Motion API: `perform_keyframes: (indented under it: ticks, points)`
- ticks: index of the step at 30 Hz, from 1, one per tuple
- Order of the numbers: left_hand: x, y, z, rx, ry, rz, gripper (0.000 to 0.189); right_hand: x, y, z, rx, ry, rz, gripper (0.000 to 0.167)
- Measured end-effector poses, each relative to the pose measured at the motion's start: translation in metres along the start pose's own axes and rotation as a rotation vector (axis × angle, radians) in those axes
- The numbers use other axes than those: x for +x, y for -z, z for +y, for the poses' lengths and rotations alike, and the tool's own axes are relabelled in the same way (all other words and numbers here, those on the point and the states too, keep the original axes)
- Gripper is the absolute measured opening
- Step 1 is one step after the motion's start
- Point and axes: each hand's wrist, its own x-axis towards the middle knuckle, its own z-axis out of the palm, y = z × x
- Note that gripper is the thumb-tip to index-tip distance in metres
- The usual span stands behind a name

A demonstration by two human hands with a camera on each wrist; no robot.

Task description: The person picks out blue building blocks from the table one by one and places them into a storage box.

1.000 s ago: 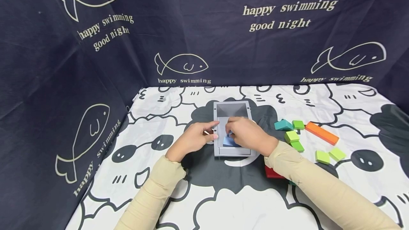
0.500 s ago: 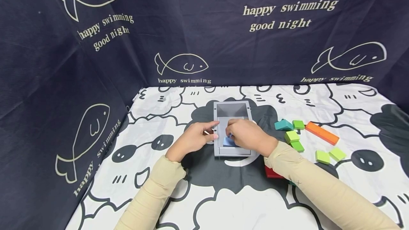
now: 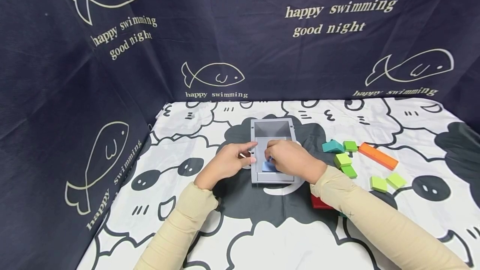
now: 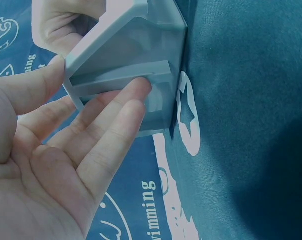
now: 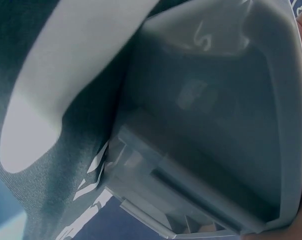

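Observation:
A grey open-topped box (image 3: 275,180) stands on the patterned cloth in front of me. My left hand (image 3: 226,162) touches its left side, with the thumb and index finger apart; in the left wrist view, its long, nearly straight fingers (image 4: 111,135) lie against the outer wall, and the thumb meets the rim. My right hand (image 3: 291,157) reaches inside with curled fingers and pinches a blue piece, mostly covered by the hand. Light blue shows at the box's near end (image 3: 268,167). In the right wrist view only the box's outer wall (image 5: 216,110) shows, not the grasp.
Several loose blocks lie to the right: a teal one (image 3: 333,146), green ones (image 3: 342,160), an orange bar (image 3: 378,156) and pale green squares (image 3: 378,184). A red block (image 3: 320,203) is partly under the right sleeve. Dark fabric walls rise behind and at left.
My right hand has shifted very slightly downward inside the box, and a little less of the light blue shows beneath it. The left hand and the box look unmoved.

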Motion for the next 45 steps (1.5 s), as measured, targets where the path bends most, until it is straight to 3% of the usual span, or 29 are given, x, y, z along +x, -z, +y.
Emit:
perform_keyframes:
  ticks: [21, 37, 45]
  points:
    - [0.0, -0.001, -0.001, -0.015, 0.008, 0.0, 0.048, 0.0, -0.001, 0.001, 0.054, -0.009, 0.006, 0.017]
    - [0.001, -0.001, -0.001, -0.001, -0.006, -0.01, 0.048, -0.008, 0.006, 0.008, 0.365, -0.013, 0.109, 0.015]
    - [0.001, 0.0, -0.002, 0.016, -0.007, -0.007, 0.048, -0.019, 0.019, 0.011, 0.371, -0.036, 0.153, 0.019]
